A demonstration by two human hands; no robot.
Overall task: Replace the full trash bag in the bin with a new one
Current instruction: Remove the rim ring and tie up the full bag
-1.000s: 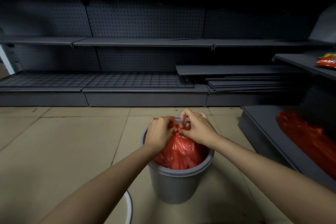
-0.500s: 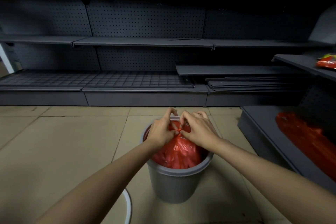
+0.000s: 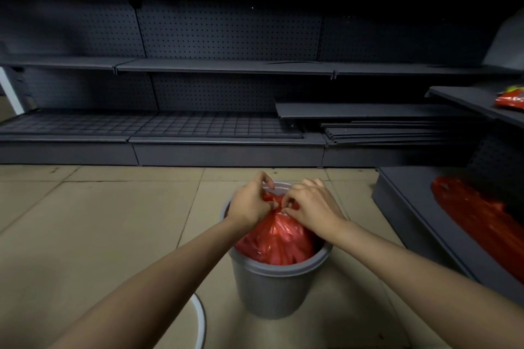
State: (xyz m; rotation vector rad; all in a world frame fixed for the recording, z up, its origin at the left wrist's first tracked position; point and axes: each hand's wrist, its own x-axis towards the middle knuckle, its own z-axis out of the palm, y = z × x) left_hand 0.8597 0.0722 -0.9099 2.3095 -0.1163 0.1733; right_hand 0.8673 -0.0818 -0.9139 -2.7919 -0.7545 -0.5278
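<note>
Shelving (image 3: 226, 68) at 12 o'clock, dark, bare boards, spare panels stacked on the bottom tier. Side shelf (image 3: 419, 207) at 3 o'clock carries loose red plastic (image 3: 479, 215), probably the spare bag supply, parked within arm's reach of the bin for the swap. Floor (image 3: 85, 235) tiled.

Bin (image 3: 272, 289) sits on the floor just below centre, 6 o'clock of the shelving. Full red bag (image 3: 275, 241) is inside it, bulging above the rim, mouth gathered to a neck at its top.

Left hand (image 3: 249, 204) at 11 o'clock of the bag, grip narrow, pinching bag film. Right hand (image 3: 312, 207) at 1 o'clock, grip likewise narrow on the film. Both meet at the neck: looks like knotting, so nothing spills on lift-out. Bin walls hold the load meanwhile.

Not yet lifted; new liner not yet fitted.
</note>
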